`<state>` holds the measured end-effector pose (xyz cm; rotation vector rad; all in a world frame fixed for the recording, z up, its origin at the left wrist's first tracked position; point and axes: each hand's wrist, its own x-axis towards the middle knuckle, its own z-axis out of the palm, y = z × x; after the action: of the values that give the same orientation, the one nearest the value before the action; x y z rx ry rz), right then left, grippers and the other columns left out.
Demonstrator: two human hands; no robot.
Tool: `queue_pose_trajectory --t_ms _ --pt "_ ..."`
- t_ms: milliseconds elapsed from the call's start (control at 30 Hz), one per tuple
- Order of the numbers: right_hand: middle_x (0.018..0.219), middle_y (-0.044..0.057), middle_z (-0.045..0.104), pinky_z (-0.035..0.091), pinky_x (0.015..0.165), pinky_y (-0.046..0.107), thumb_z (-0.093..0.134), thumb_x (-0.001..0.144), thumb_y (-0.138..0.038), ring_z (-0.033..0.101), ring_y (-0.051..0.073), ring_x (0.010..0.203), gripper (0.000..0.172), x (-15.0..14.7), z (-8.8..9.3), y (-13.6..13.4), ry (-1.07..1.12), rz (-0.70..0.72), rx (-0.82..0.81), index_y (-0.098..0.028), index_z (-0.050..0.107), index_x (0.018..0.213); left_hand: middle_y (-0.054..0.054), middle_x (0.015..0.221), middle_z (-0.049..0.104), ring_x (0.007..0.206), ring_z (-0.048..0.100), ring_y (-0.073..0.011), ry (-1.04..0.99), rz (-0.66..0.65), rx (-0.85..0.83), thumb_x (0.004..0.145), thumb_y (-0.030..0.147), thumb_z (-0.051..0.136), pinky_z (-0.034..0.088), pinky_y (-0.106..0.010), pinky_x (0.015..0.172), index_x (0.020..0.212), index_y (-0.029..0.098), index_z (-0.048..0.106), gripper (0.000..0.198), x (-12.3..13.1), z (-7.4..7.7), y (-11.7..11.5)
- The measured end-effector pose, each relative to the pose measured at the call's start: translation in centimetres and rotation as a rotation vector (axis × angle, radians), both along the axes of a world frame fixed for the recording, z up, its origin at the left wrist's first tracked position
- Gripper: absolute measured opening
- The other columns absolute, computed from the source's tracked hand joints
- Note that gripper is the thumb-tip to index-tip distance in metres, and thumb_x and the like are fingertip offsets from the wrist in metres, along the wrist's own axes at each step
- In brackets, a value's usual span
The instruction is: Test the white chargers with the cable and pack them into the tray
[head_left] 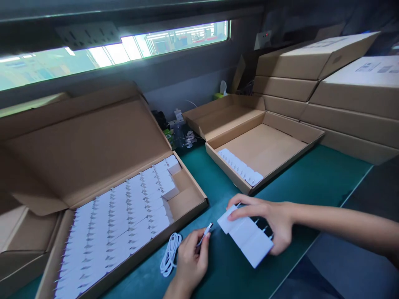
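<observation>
My left hand [192, 258] pinches the plug end of a white charging cable [170, 255] between thumb and fingers, with the metal tip pointing up and right. The cable's coiled length lies on the green table mat, left of the hand. My right hand [276, 222] is closed around several white power adapters [249, 241] set side by side, their metal prongs facing the palm. The adapters are just right of the cable plug, apart from it. Left of both hands, an open cardboard box [187, 198] holds many rows of similar white adapters [124, 224], prongs up.
Another open cardboard box [271, 141] holds one row of white adapters [239, 166] along its left side. Closed cartons [352, 91] are stacked at the back right. Clear bags and small items [183, 135] sit between the boxes, before a wall with a window [174, 39].
</observation>
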<state>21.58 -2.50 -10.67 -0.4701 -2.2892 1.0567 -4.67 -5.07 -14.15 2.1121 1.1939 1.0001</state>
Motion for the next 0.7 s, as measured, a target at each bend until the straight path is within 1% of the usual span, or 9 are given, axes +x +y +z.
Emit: queue_pose_trajectory --t_ms 100,167,233,300,367,433,533,633,700 --pt "0.124 0.011 0.031 0.033 0.093 0.040 0.065 0.053 -0.035 0.038 0.029 0.114 0.083 2.8 4.2 0.7 0.010 -0.133 0.047 -0.022 0.028 0.127 -0.001 0.066 0.063 0.054 0.059 -0.0118 -0.009 0.001 0.011 0.085 0.025 0.049 0.046 -0.020 0.051 0.083 0.017 0.062 0.015 0.1 0.1 0.1" --pt "0.124 0.011 0.033 0.036 0.091 0.040 0.064 0.057 -0.033 0.041 0.028 0.111 0.082 5.6 6.4 2.2 -0.052 -0.344 0.052 -0.023 0.024 0.128 -0.001 0.068 0.064 0.056 0.060 -0.0116 0.003 -0.020 0.022 0.085 0.024 0.049 0.047 -0.018 0.052 0.084 0.017 0.062 0.014 0.0 0.2 0.2" --pt "0.121 0.010 0.039 0.039 0.087 0.039 0.065 0.056 -0.032 0.045 0.027 0.106 0.084 8.7 7.2 4.5 -0.174 -0.606 0.016 -0.023 0.024 0.128 -0.001 0.069 0.065 0.058 0.061 -0.0116 0.029 -0.052 0.028 0.085 0.024 0.049 0.047 -0.018 0.051 0.085 0.017 0.061 0.014 -0.1 0.2 0.3" --pt "0.119 0.010 0.043 0.041 0.086 0.040 0.067 0.051 -0.029 0.048 0.029 0.103 0.085 11.6 6.7 7.1 -0.339 -0.798 -0.019 -0.021 0.028 0.127 -0.002 0.068 0.065 0.058 0.061 -0.0116 0.057 -0.072 0.022 0.086 0.024 0.048 0.047 -0.018 0.051 0.084 0.017 0.060 0.014 -0.2 0.2 0.4" --pt "0.118 0.011 0.045 0.043 0.085 0.040 0.066 0.049 -0.024 0.049 0.030 0.101 0.085 13.8 5.2 9.3 -0.527 -0.870 -0.062 -0.018 0.032 0.126 -0.002 0.068 0.064 0.057 0.061 -0.0118 0.075 -0.066 0.012 0.086 0.024 0.047 0.048 -0.019 0.052 0.084 0.017 0.059 0.014 -0.2 0.2 0.4" --pt "0.118 0.015 0.045 0.043 0.086 0.041 0.065 0.045 -0.019 0.049 0.032 0.103 0.087 15.0 3.3 10.7 -0.663 -0.861 -0.110 -0.013 0.034 0.126 -0.002 0.070 0.064 0.060 0.061 -0.0121 0.079 -0.068 0.004 0.087 0.023 0.047 0.048 -0.019 0.054 0.085 0.017 0.059 0.014 -0.3 0.1 0.4" --pt "0.124 0.018 0.041 0.039 0.093 0.043 0.067 0.042 -0.017 0.042 0.035 0.113 0.096 15.1 1.2 11.4 -0.710 -0.835 -0.172 -0.010 0.030 0.130 -0.002 0.073 0.065 0.063 0.062 -0.0127 0.066 -0.086 -0.002 0.086 0.022 0.047 0.048 -0.020 0.057 0.087 0.017 0.059 0.012 -0.3 -0.1 0.4" --pt "0.132 0.020 0.033 0.033 0.098 0.040 0.073 0.048 -0.029 0.035 0.034 0.121 0.103 14.4 1.0 11.4 -0.677 -0.830 -0.261 -0.009 0.022 0.135 -0.003 0.074 0.065 0.064 0.062 -0.0127 0.063 -0.097 -0.017 0.087 0.021 0.047 0.048 -0.020 0.057 0.088 0.017 0.059 0.012 -0.3 -0.1 0.5" --pt "0.130 0.025 0.035 0.038 0.093 0.037 0.069 0.057 -0.043 0.039 0.033 0.118 0.097 14.0 1.6 11.2 -0.679 -0.828 -0.328 -0.005 0.023 0.134 -0.003 0.074 0.065 0.065 0.062 -0.0128 0.066 -0.099 -0.028 0.087 0.021 0.047 0.048 -0.020 0.057 0.089 0.017 0.059 0.013 -0.3 -0.1 0.5"
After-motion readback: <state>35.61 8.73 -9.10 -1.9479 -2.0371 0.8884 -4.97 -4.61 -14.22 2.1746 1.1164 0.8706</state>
